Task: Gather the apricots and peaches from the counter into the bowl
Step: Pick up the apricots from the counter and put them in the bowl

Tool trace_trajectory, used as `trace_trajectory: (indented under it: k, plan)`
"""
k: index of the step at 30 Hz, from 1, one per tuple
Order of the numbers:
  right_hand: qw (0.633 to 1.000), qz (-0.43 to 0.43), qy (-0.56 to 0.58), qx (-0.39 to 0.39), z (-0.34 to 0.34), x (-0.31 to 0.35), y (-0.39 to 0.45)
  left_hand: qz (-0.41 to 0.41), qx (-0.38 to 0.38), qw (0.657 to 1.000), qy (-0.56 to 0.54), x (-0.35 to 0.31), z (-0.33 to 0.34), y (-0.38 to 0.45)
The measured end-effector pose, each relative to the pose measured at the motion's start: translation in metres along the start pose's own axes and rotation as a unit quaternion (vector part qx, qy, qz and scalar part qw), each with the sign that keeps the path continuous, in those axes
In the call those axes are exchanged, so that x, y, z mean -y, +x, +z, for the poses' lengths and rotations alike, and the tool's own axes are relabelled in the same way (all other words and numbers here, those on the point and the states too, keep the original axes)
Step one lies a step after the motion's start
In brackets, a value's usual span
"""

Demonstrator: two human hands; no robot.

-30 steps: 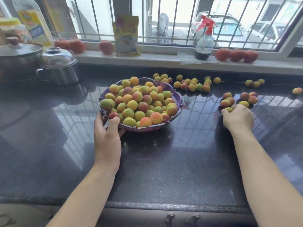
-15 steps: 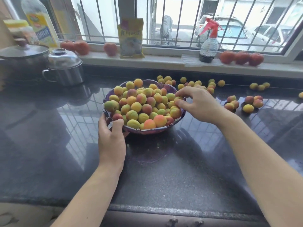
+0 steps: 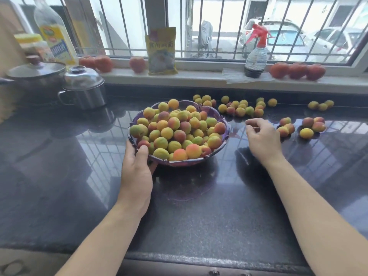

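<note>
Bowl [image 3: 219, 155]: purple, scalloped rim, standing on the dark polished counter [image 3: 199, 206]; heaped above the rim with yellow, green and red-blushed fruit [image 3: 175, 132].

Left hand [image 3: 137, 174]: at the near-left edge of the bowl, thumb over the rim touching a red fruit, fingers wrapped under the bowl's side, closed on the rim.

Right hand [image 3: 260, 138]: just right of the bowl, above the counter, apart from the rim; fingers loosely curled, thumb and forefinger narrowly parted. Whether anything small sits inside the curl cannot be told; no fruit shows in it.

Loose fruit, far cluster [image 3: 241, 108]: behind and right of the bowl, near the back wall, roughly a score of pieces lying close together.

Loose fruit, right group [image 3: 286, 126]: right of the bowl, just beyond the right hand's fingertips, three pieces touching.

Loose fruit, further right group [image 3: 312, 127]: four pieces, well right of the bowl.

Loose fruit, back trio [image 3: 320, 105]: far right of the bowl, by the back wall.

Steel pot with lid [image 3: 83, 90]: left of and behind the bowl.

Spray bottle [image 3: 255, 56]: red trigger, on the windowsill behind the bowl, to the right.

Tomatoes [image 3: 296, 70]: on the sill, right of the spray bottle.
</note>
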State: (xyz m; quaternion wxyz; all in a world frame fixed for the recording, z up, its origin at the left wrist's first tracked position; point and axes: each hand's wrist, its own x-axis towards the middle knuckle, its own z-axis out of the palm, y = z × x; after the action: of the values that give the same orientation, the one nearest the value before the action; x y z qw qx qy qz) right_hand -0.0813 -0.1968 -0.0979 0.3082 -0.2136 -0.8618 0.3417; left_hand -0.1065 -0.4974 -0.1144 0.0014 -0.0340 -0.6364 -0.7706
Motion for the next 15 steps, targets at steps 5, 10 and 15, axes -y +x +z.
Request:
trace_trajectory:
  k: [5,10,15]
  plan:
    - [0.982,0.041,-0.163,-0.085,-0.013,-0.031,0.017,-0.024,-0.023,0.999,0.005,-0.005,-0.004,0.033]
    - [0.955,0.112,-0.275,0.027,-0.011,-0.066,0.032,-0.049,-0.087,0.995,-0.014,-0.015,-0.002,0.081]
    - [0.957,0.122,-0.261,0.007,-0.010,-0.074,0.041,-0.044,-0.073,0.994,-0.062,-0.001,-0.004,0.087]
